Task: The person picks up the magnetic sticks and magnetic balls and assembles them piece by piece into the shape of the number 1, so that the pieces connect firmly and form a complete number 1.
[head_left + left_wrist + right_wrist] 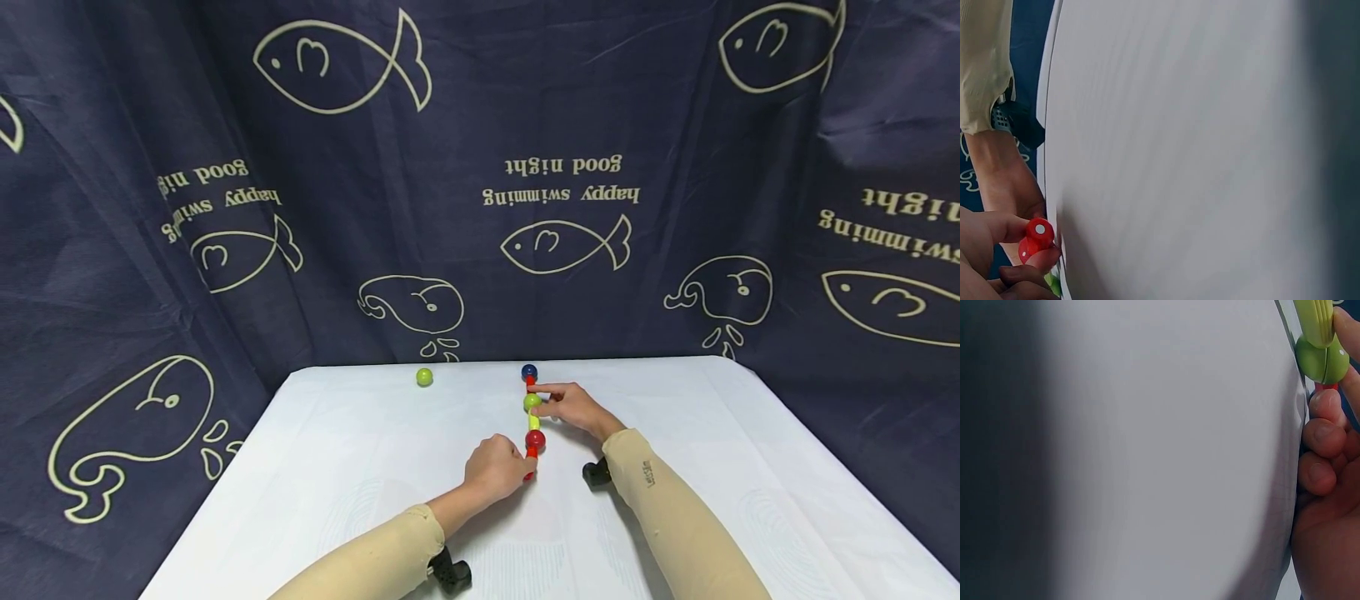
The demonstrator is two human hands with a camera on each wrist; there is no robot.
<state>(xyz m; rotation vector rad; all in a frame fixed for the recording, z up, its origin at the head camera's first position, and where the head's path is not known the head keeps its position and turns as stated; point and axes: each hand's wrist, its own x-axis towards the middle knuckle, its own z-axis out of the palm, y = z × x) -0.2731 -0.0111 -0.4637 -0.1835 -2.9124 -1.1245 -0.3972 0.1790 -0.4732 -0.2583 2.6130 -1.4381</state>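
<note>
A line of toy balls and short rods lies along the table. From far to near it has a blue ball [529, 372], a red rod [530, 382], a green ball [532, 402], a yellow rod [534, 422], a red ball [535, 440] and another red rod [532, 453]. My left hand [496, 468] pinches the near red rod between thumb and finger; its round end with a pale dot faces the left wrist view. My right hand [573, 408] grips around the green ball, thumb by the yellow rod and fingers by the far red rod.
A loose green ball [424, 377] sits near the table's back edge, left of the line. White cloth covers the table [360, 442], and a dark printed curtain [450, 167] hangs behind it. Black wrist cameras hang under both forearms.
</note>
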